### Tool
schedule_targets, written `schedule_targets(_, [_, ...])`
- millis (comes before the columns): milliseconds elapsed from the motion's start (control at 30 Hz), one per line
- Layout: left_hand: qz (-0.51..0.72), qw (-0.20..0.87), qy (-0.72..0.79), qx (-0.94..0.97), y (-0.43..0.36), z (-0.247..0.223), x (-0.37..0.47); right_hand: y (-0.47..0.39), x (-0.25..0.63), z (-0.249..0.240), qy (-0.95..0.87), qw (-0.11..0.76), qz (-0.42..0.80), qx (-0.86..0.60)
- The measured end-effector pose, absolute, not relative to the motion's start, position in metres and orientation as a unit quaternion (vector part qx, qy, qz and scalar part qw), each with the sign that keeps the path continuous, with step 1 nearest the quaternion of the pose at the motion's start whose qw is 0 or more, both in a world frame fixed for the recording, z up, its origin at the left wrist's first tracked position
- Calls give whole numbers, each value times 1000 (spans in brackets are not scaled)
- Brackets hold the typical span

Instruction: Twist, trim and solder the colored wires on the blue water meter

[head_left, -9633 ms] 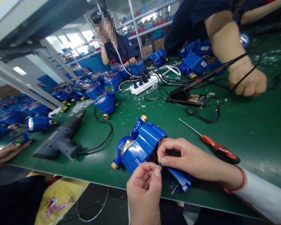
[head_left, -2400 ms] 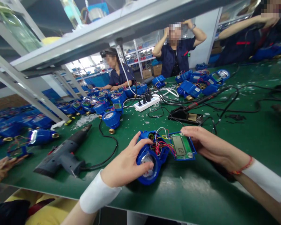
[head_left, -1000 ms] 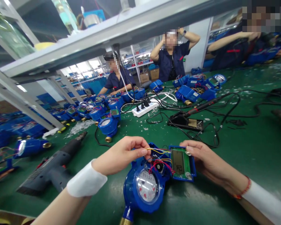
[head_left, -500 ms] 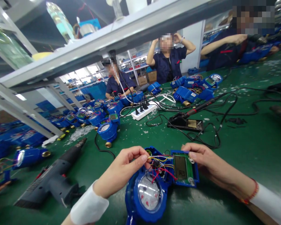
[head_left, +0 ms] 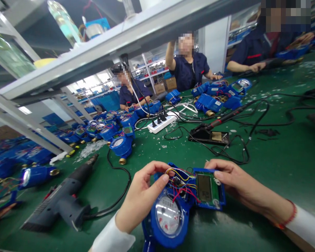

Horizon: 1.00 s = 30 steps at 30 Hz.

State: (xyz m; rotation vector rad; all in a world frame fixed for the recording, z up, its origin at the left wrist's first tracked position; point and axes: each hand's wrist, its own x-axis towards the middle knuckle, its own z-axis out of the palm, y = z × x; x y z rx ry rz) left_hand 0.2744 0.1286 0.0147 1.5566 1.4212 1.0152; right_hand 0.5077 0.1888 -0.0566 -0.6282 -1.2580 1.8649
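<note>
A blue water meter (head_left: 170,218) with a round dial lies on the green bench in front of me, its electronics housing opened up. Thin yellow, white and red wires (head_left: 183,175) run from the meter body to a circuit board with a small display (head_left: 206,187) in a blue case. My left hand (head_left: 147,187) is closed at the wires' left end, thumb and fingertips pinching them. At the case's right upper edge, my right hand (head_left: 233,182) grips it between thumb and fingers, holding the board face up. The fingers behind the case are hidden.
A heat gun (head_left: 60,199) lies at left, its cord curving behind my left hand. Beyond are a soldering iron in its stand (head_left: 208,134), a white power strip (head_left: 163,122) and several water meters (head_left: 122,145). A metal shelf (head_left: 94,63) crosses above; co-workers (head_left: 190,70) sit opposite.
My left hand has shifted slightly right and its fingers have moved along the wires, which now bow upward. The meter has shifted slightly right. A co-worker opposite has lowered one arm.
</note>
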Motion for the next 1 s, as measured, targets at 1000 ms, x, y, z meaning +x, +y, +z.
schedule_targets(1000, [375,317,609,623,122,8,279,182,490,-48,-620,502,443,-409])
